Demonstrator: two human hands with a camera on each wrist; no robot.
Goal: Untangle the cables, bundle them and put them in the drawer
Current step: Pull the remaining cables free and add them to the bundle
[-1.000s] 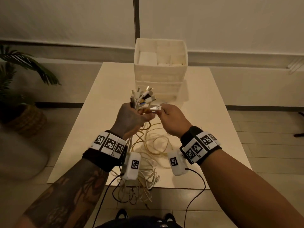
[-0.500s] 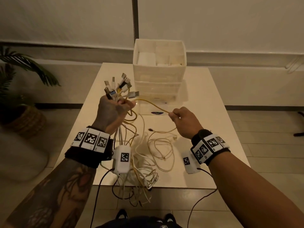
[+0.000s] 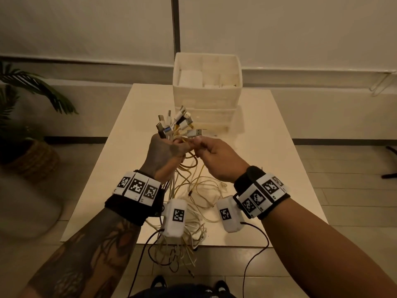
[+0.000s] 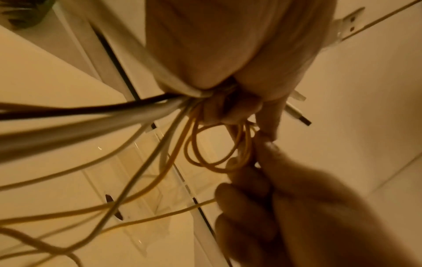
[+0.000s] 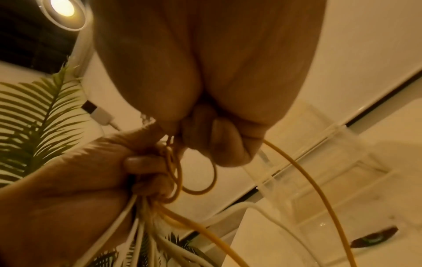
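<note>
My left hand (image 3: 166, 152) grips a bunch of white, yellow and black cables (image 3: 191, 196) just under their plugs (image 3: 175, 122), which fan upward above the fist. My right hand (image 3: 211, 152) touches the left one and pinches a yellow cable (image 5: 294, 171) beside a silver USB plug (image 3: 194, 132). In the left wrist view the cables (image 4: 118, 115) leave my fist (image 4: 230, 59) and yellow loops (image 4: 205, 151) hang between both hands. The slack lies tangled on the white table (image 3: 264, 130) and drops over its near edge. The white drawer unit (image 3: 207, 100) stands at the table's far end; its lower part is hidden behind the plugs.
A potted palm (image 3: 23, 117) in a woven basket stands on the floor to the left. A pale rounded object (image 3: 28, 207) sits at the table's near left. Black wrist-camera leads (image 3: 255, 246) hang below both wrists. Tiled floor lies on the right.
My right hand, which had drawn a yellow cable out to the right, has come back against the left hand. The left hand with the plug bunch shifted right, toward the table's middle.
</note>
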